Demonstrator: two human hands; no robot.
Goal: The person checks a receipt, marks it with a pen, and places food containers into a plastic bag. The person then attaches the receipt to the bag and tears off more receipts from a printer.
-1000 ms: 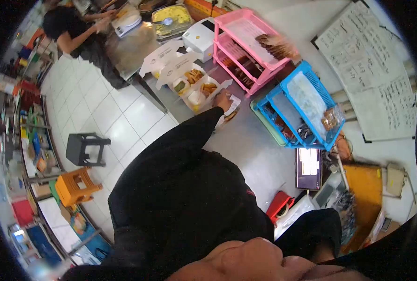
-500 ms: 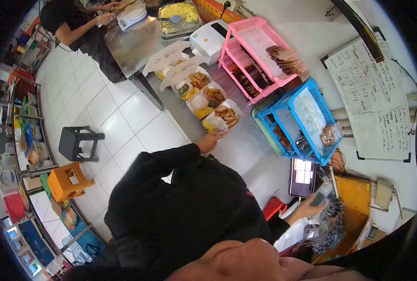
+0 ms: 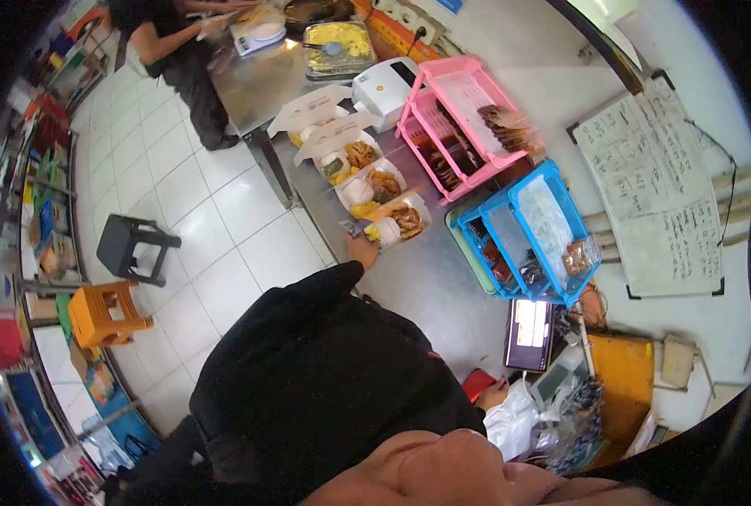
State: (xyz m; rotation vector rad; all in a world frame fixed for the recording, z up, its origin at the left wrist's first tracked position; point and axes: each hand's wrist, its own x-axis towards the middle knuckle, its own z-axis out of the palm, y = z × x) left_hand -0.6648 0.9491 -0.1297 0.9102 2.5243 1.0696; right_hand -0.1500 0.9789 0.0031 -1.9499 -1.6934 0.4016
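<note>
Four open food boxes stand in a row on the steel table; the nearest food box point(image 3: 406, 221) holds rice, yellow food and browned pieces of meat. My left hand point(image 3: 361, 250) is at this box's near-left corner, its fingers bent around something small and greyish that I cannot make out. My right hand point(image 3: 495, 393) is low on the right, between a red object point(image 3: 478, 384) and a white plastic bag point(image 3: 512, 422). Its fingers are mostly hidden. Just beyond it, a tablet-like screen point(image 3: 529, 336) is lit.
Pink basket rack point(image 3: 468, 126) and blue basket rack point(image 3: 523, 232) stand along the wall side. A white machine point(image 3: 386, 91) and a tray of yellow food point(image 3: 339, 46) sit farther off. Another person point(image 3: 181, 67) works by a scale point(image 3: 259, 32). Stools point(image 3: 105, 314) stand on the floor.
My left hand has shifted slightly left along the nearest box. My right hand has moved left, away from the grey device, to beside the red object. The view has turned slightly.
</note>
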